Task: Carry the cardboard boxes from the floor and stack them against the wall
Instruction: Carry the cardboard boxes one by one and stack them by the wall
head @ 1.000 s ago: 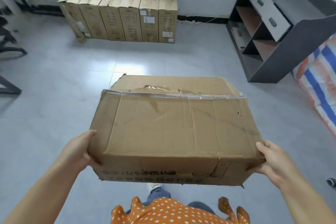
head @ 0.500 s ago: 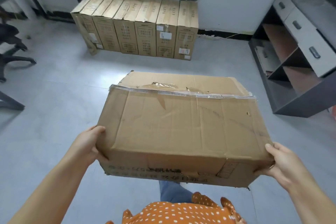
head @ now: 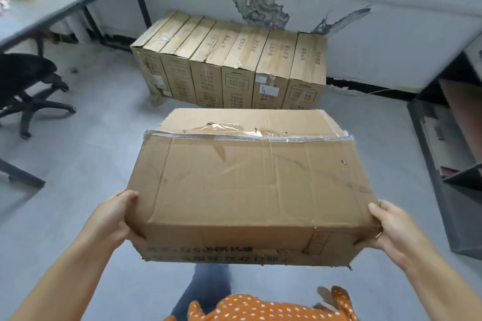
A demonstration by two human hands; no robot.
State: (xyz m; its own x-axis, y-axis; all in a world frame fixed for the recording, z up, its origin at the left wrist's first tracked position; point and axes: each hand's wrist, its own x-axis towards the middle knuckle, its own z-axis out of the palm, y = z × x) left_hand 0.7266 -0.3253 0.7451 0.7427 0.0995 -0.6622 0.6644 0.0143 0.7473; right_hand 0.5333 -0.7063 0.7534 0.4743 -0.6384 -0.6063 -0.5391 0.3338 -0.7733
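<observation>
A person in an orange dotted top carries a worn cardboard box at waist height, clear of the grey floor. The left hand grasps the box's near left corner, thumb on top and fingers curled out of sight underneath; the right hand grasps the near right corner the same way. The box is held roughly level, its long side across the body, with torn clear tape running along the top seam and a crumpled, frayed lower edge.

Ahead, well apart from the carried box, a row of upright cartons stands packed side by side on the floor against the peeling wall. A black office chair and a grey table strewn with clutter sit to the left; a dark cabinet stands open at right.

The step in hand appears to be the carry itself, with the load facing the row at the wall. The next move likely calls for closing the remaining floor, then either lifting the box onto the flat tops of the cartons or setting it down beside them, keeping both grips firm on the soft, damaged corners so the cardboard does not buckle.
</observation>
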